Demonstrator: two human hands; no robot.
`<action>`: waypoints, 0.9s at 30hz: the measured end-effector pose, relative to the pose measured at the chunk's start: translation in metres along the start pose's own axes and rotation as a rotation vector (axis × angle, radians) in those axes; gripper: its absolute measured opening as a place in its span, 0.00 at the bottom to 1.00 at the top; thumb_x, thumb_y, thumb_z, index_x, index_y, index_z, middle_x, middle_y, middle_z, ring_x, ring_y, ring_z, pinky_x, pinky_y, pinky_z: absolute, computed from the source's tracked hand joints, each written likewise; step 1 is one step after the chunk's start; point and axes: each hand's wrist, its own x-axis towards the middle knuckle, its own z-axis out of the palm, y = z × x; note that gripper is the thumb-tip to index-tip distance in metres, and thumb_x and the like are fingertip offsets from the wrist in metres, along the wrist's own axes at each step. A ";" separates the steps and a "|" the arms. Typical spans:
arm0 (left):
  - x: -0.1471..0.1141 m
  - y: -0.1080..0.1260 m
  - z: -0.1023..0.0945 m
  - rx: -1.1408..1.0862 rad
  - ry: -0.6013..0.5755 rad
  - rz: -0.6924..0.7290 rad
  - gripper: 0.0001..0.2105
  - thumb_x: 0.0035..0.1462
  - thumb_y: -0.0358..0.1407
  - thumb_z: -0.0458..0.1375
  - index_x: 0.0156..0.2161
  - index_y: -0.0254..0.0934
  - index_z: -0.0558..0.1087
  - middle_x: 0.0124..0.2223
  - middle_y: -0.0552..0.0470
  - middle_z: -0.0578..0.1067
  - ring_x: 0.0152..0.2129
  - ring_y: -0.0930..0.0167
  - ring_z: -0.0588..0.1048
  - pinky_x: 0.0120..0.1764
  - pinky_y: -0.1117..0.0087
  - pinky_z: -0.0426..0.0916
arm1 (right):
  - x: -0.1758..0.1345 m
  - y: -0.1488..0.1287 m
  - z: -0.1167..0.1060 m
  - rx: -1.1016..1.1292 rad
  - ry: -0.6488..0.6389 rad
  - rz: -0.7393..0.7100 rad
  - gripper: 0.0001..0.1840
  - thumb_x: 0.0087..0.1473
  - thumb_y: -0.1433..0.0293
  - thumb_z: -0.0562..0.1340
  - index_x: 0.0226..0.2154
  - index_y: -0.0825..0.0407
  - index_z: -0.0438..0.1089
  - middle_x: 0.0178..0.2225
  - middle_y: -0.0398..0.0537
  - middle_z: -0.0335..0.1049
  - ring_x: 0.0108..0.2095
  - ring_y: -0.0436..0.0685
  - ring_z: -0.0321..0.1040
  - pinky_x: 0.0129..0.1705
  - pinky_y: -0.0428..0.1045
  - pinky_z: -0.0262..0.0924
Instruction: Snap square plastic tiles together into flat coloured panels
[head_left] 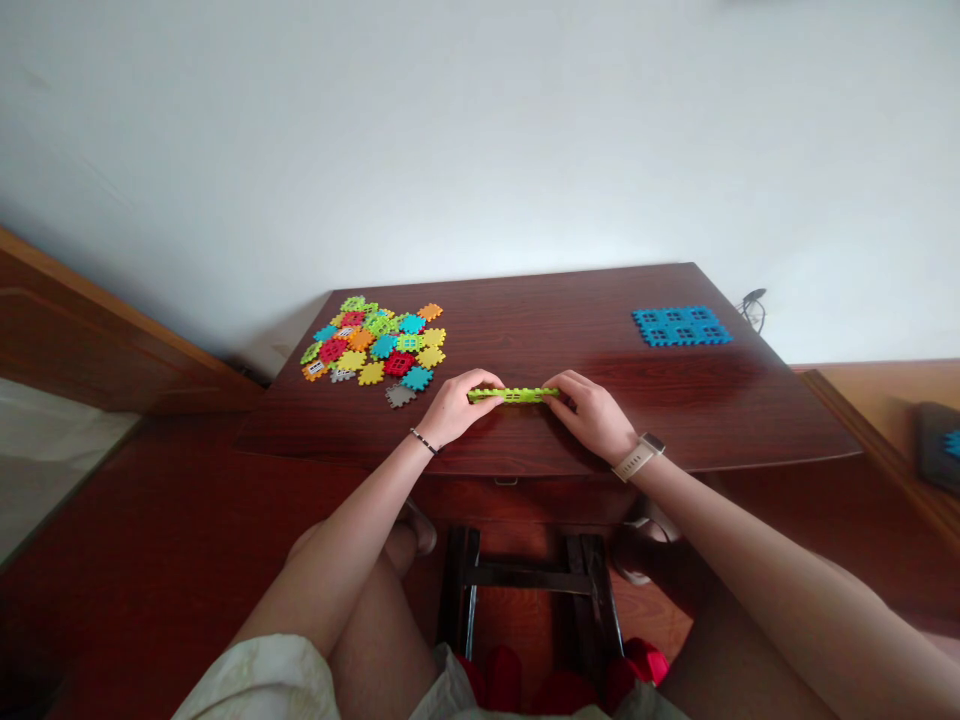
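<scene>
A lime-green strip of interlocking plastic tiles (521,396) with window-like cut-outs is held level over the near middle of the dark wooden table, seen almost edge-on. My left hand (459,405) pinches its left end between thumb and fingers. On the other side my right hand (589,412) grips the right end the same way. Fingers cover both ends of the strip, so its full length is hidden. I cannot tell whether its lower edge rests on the tabletop.
To the left lies a loose pile of coloured notched tiles (367,345), in red, yellow, green, blue, orange and grey. A joined blue panel (681,326) lies flat at the right back. The table (517,310) backs onto a white wall; a black cable (754,305) shows beyond its right edge.
</scene>
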 end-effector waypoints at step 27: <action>0.004 -0.001 0.009 -0.011 0.016 0.052 0.03 0.66 0.36 0.65 0.40 0.39 0.79 0.42 0.48 0.81 0.40 0.66 0.80 0.47 0.65 0.74 | 0.000 0.008 0.002 0.033 -0.022 0.018 0.07 0.69 0.65 0.62 0.42 0.47 0.76 0.42 0.50 0.79 0.43 0.62 0.76 0.47 0.54 0.67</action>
